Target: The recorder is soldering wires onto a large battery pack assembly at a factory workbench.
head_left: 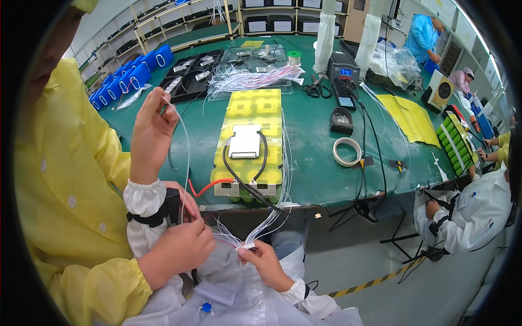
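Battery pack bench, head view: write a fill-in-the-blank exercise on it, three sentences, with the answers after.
1. The battery pack on the table has a ___ top.
2. The left hand, raised, pinches a thin white ___.
3. The right hand pinches a white connector, and the roll of tape lies on the ___ table.

Missing words: yellow; wire; green.
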Tool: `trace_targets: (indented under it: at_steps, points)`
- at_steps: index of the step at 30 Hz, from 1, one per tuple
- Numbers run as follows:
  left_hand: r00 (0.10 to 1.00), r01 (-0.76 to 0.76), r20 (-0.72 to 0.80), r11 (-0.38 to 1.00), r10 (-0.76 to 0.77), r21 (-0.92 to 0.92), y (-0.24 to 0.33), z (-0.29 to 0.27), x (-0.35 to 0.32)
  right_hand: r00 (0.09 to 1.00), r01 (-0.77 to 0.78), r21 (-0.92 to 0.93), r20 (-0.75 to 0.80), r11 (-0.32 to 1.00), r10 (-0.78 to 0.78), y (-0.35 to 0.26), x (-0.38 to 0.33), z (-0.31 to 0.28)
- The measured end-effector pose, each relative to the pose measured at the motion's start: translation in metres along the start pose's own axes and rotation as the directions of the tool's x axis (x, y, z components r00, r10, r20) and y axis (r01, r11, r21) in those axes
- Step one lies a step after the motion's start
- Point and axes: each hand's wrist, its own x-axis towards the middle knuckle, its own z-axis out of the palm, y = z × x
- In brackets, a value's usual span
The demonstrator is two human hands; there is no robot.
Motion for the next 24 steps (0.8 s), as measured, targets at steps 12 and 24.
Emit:
trace_targets:
  at_steps: [12,24]
  points:
    - [0.997,0.040,-0.052,0.977,-0.052,-0.209,0.027,-0.001,-0.012,0.996,0.087,-0.091,-0.023,0.992,-0.090,0.026,0.017,-0.018]
    - [0.906,0.387,0.314,0.853,-0.283,-0.349,0.032,0.004,-0.005,0.947,0.318,-0.547,0.228,0.774,-0.227,-0.211,0.029,-0.101]
